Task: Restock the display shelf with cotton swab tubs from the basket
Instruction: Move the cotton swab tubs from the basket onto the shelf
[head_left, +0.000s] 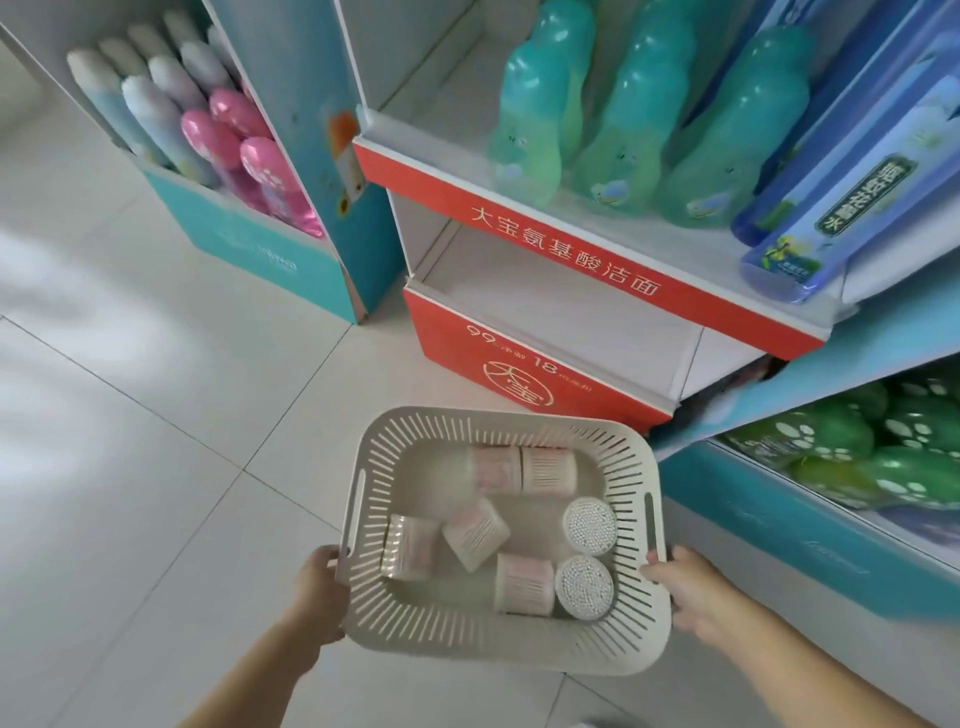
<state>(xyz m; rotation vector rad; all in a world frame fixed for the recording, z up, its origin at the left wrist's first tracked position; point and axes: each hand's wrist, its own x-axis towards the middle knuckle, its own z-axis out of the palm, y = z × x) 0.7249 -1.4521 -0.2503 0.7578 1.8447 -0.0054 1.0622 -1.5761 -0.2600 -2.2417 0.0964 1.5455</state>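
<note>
I hold a cream slotted plastic basket (498, 431) above the tiled floor, in front of a red and white cardboard display shelf (566, 244). My left hand (319, 597) grips the basket's left rim by the handle slot. My right hand (691, 592) grips its right rim. Several cotton swab tubs lie inside; most are on their sides, such as one (475, 532) in the middle. Two stand upright, showing white swab tips (589, 525). The lower shelf tier (550, 306) holds nothing that I can see.
Green bottles (623, 119) and blue packs (831, 208) fill the upper tier's right side; its left part is bare. A teal display (260, 260) with pink and pastel bottles stands at the left. A teal unit with dark green bottles (857, 457) stands at the right.
</note>
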